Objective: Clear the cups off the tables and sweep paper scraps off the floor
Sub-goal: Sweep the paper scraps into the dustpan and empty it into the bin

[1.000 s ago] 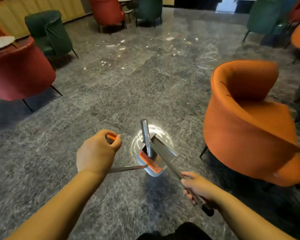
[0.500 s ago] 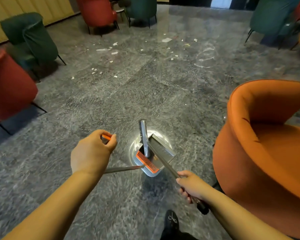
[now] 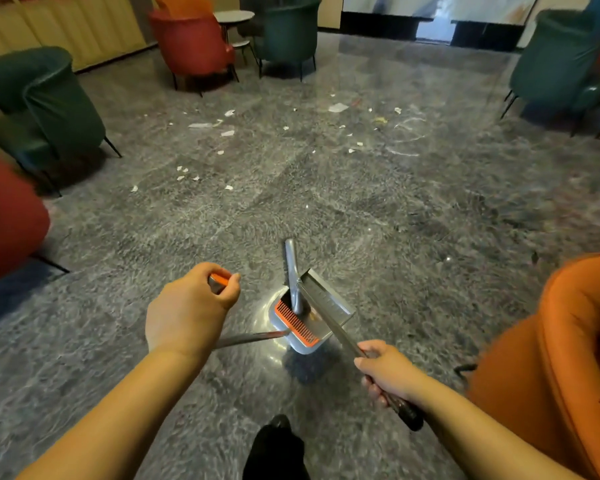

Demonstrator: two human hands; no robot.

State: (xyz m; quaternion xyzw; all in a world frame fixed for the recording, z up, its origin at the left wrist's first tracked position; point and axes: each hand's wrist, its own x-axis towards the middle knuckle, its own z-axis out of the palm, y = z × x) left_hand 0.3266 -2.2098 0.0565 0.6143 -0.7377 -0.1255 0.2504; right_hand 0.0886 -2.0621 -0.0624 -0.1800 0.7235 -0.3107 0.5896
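The left hand is closed round the orange-tipped handle of the dustpan, which hangs low over the grey floor; the right hand grips the broom handle, whose head rests inside the pan. The paper scraps lie well ahead, scattered between the chairs. The orange chair sits close on the right (an easy snag), and a bump there could swing the pan and spill anything in it.
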